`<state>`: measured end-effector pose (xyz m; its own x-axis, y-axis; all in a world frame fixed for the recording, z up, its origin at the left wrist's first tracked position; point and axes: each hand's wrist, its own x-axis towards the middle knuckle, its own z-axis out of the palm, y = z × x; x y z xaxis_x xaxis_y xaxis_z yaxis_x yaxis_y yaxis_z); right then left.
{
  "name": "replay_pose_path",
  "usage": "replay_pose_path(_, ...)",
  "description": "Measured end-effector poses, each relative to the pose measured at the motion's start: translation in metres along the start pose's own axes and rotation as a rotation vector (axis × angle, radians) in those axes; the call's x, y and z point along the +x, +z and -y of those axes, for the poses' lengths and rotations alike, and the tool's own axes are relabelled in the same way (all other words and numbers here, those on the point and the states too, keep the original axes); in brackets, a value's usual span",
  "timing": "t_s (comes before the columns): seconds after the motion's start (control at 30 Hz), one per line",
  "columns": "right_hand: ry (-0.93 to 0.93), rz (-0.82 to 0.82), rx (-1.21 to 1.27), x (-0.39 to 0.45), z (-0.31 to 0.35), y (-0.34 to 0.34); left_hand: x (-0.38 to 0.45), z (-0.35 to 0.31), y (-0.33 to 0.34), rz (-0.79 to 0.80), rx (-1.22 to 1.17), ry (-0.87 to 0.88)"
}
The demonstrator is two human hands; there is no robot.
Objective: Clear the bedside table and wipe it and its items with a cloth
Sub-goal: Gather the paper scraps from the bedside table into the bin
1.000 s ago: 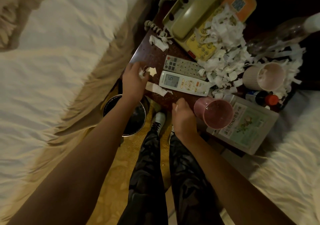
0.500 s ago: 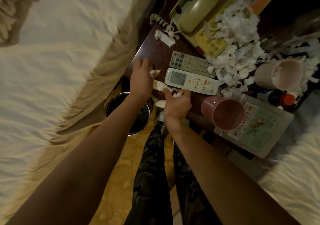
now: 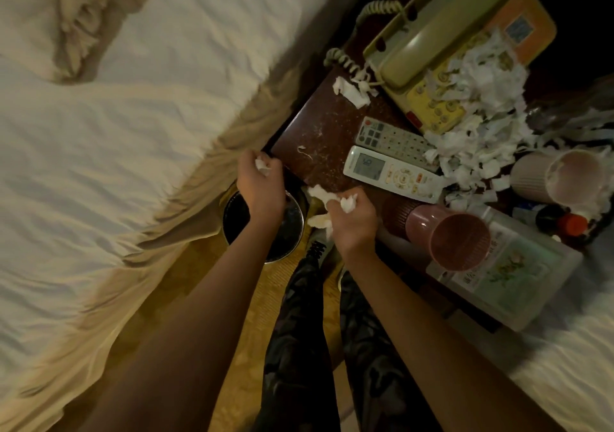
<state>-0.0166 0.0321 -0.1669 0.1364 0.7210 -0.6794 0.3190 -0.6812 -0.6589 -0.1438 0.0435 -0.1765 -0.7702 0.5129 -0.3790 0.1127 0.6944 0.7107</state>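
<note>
**A:** Where do the paper scraps sit against each grip?

**B:** The left hand (image 3: 260, 185) is curled round a small wad of white paper (image 3: 262, 165) at the near-left corner of the bedside surface (image 3: 319, 139), directly above the round black bin (image 3: 292, 222) on the floor. The right hand (image 3: 352, 222) is clamped on a larger bunch of torn tissue (image 3: 347, 203) at the surface's near edge, with loose ends trailing off its left side and hanging past the edge.

**A:** And the rest of the litter?

**B:** A heap of shredded paper (image 3: 478, 112) spreads over the keypad of the olive telephone (image 3: 428, 43) and down toward two remote controls, a grey one (image 3: 392, 139) and a white one with a display (image 3: 395, 174), lying side by side. One more crumpled piece (image 3: 352, 91) lies by the coiled cord.

**A:** Any open room?

**B:** A bare, speckled strip of dark wood runs along the left side, between the remotes and the edge beside the bed (image 3: 133, 116). The right side is crowded: a pink ribbed cup (image 3: 455, 239) on its side over a printed box (image 3: 508, 275), a second pale cup (image 3: 561, 179) and small bottles (image 3: 564, 220) packed close behind.
</note>
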Motion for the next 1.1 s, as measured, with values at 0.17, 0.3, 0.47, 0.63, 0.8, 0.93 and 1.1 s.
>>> replay_pose_path(0.17, 0.084, 0.080, 0.041, -0.002, 0.000, 0.013, -0.013, 0.027, -0.025, -0.015, -0.056, -0.199)
replay_pose_path(0.3, 0.104, 0.225, -0.114, 0.003, -0.004, 0.034, -0.010, 0.059, -0.039, 0.018, -0.085, -0.354)
replay_pose_path(0.47, 0.304, 0.284, -0.165, 0.012, -0.017, 0.064, -0.004, 0.100, -0.053, 0.014, -0.076, -0.483)
replay_pose_path(0.63, 0.523, 0.454, -0.164, 0.026, -0.062, 0.105, 0.008, 0.154, -0.050, 0.084, -0.193, -0.671)
replay_pose_path(0.8, 0.537, 0.441, -0.295, 0.046, -0.107, 0.129, 0.024, 0.203, -0.030, 0.190, -0.303, -0.815)
replay_pose_path(0.93, 0.574, 0.456, -0.354, 0.058, -0.132, 0.151, 0.033, 0.220, -0.019, 0.266, -0.336, -0.823)
replay_pose_path(1.1, 0.644, 0.428, -0.222, 0.062, -0.141, 0.164, 0.034, 0.238, -0.015, 0.306, -0.452, -0.847)
